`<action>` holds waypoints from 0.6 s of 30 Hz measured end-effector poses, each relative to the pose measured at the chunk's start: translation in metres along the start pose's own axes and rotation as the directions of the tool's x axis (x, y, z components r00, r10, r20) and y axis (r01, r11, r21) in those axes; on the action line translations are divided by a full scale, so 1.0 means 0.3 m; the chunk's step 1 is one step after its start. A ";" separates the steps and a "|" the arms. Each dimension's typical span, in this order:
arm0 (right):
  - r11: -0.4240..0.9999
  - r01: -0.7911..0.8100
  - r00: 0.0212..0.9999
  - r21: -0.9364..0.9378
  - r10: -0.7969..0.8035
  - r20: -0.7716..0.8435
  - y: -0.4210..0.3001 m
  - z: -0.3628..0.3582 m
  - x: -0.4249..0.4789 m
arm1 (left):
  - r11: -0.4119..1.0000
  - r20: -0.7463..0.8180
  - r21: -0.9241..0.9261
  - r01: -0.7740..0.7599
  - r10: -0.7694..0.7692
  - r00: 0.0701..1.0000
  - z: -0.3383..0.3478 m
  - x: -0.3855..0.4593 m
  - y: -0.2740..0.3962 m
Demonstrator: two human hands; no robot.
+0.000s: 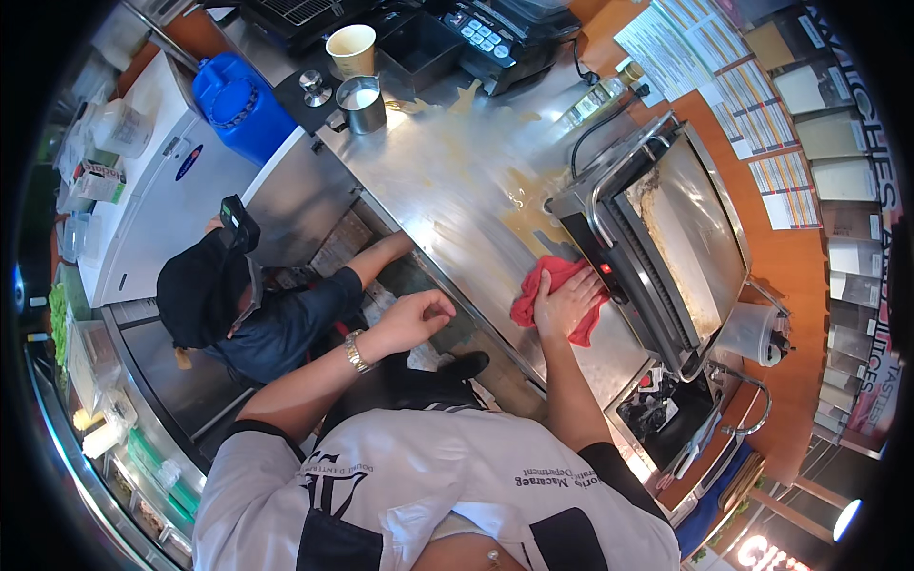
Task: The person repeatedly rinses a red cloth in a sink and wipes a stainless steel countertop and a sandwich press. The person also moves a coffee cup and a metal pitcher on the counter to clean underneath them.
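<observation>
My right hand [569, 303] lies flat on a red cloth [532, 292], pressing it on the stainless steel counter [457, 214] beside the front of a contact grill [643, 250]. Brownish liquid [525, 203] is spread over the steel beyond the cloth. My left hand [421, 317], with a metal watch at the wrist, hangs in the air off the counter's front edge, its fingers curled and nothing seen in them. The grill's upper plate is raised and soiled, and a small red light glows on its front.
A crouching co-worker [264, 307] in a black cap reaches under the counter at left. A steel milk pitcher [360, 105], a paper cup [351, 50], a coffee tamper [314, 88] and a blue jerrycan [239, 107] stand beyond. A glass bottle [600, 96] is behind the grill, its power cord nearby.
</observation>
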State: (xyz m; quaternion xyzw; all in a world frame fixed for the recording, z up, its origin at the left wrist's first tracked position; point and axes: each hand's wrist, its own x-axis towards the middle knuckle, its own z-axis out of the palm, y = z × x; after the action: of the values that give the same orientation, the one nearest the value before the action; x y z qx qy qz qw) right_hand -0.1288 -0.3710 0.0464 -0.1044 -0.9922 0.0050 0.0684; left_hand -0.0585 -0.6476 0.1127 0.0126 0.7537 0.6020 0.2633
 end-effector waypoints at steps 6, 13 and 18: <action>0.998 0.040 0.999 0.047 -0.041 0.008 -0.149 0.011 0.071 | 0.997 -0.022 -0.068 0.022 -0.024 0.999 -0.061 -0.032 -0.043; 0.994 0.106 0.993 0.026 -0.107 0.046 -0.265 0.021 0.100 | 0.995 -0.006 -0.080 0.055 -0.056 0.998 -0.102 -0.053 -0.068; 0.988 0.135 0.991 0.069 -0.136 0.014 -0.320 0.026 0.105 | 0.994 -0.027 -0.099 0.054 -0.057 0.998 -0.108 -0.062 -0.072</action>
State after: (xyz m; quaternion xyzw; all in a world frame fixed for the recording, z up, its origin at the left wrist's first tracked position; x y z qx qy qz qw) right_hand -0.1802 -0.4584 0.0452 -0.0342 -0.9968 0.0352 0.0627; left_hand -0.0495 -0.6890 0.1046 -0.0306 0.7270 0.6310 0.2690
